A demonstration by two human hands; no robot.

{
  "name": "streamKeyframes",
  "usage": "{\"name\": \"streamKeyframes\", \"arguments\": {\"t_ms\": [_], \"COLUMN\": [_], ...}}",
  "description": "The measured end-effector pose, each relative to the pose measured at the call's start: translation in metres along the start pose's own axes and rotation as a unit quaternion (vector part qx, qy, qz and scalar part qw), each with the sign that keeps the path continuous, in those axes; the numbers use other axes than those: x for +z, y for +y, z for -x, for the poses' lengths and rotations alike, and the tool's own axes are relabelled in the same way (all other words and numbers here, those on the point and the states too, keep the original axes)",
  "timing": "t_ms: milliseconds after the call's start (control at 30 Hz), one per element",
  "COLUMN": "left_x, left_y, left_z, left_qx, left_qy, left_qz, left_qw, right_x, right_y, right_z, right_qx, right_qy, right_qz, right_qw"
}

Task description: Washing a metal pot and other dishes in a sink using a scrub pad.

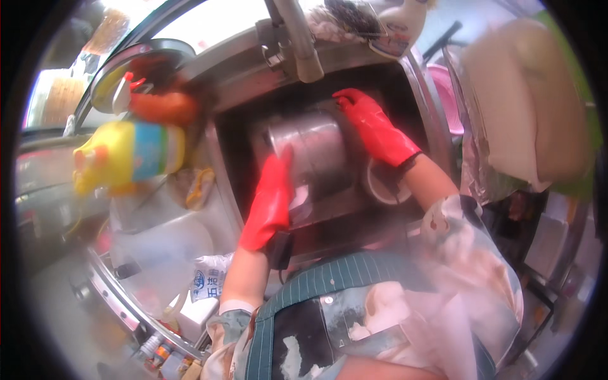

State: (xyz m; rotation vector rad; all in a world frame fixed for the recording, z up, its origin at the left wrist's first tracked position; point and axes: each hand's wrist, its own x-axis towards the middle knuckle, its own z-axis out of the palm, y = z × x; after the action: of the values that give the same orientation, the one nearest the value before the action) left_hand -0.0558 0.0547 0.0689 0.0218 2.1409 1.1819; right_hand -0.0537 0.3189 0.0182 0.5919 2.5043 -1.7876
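A shiny cylindrical metal pot (pixel 319 147) lies on its side in the dark sink basin (pixel 247 124), blurred by motion. My left hand (pixel 271 194), in a red rubber glove, grips the pot at its left end, the thumb lying over the metal. Farther back and to the right, my right hand (pixel 373 124) wears a matching glove. Its fingers curl near the basin's back wall, apart from the pot; whether they hold anything is hidden. Below my right wrist a round, pale-rimmed bowl (pixel 380 187) is partly covered by the forearm.
A faucet (pixel 306 61) hangs over the sink's back edge. To the left stand a yellow bottle (pixel 111 154) and an orange spray bottle (pixel 164 105). A white bottle (pixel 401 28) stands behind; a pink basket (pixel 444 97) and a beige bulky object (pixel 517 104) are at right.
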Motion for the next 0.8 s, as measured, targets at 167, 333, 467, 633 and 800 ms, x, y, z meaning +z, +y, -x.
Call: {"name": "streamKeyframes", "arguments": {"t_ms": [167,333,467,633,800], "left_x": [0.013,0.031,0.032,-0.004,0.010], "left_y": [0.054,0.056,0.037,-0.002,-0.021], "left_z": [-0.019,-0.026,-0.017,-0.029,-0.049], "left_qx": [-0.158,0.132,0.217,0.252,0.235], "left_qy": [-0.026,0.031,0.124,-0.016,-0.018], "left_qz": [0.103,0.075,0.212,0.063,0.175], "left_qw": [0.982,0.988,0.945,0.966,0.956], "right_x": [0.027,0.096,0.112,0.121,0.128], "right_y": [-0.055,-0.125,-0.159,-0.183,-0.198], "right_z": [-0.023,-0.038,-0.072,-0.106,-0.116], "right_qx": [-0.163,-0.017,0.015,0.147,0.209], "right_qy": [0.057,0.104,0.091,0.035,0.019], "right_qz": [0.141,0.223,0.211,0.341,0.404], "right_qw": [0.975,0.969,0.973,0.928,0.891]}}
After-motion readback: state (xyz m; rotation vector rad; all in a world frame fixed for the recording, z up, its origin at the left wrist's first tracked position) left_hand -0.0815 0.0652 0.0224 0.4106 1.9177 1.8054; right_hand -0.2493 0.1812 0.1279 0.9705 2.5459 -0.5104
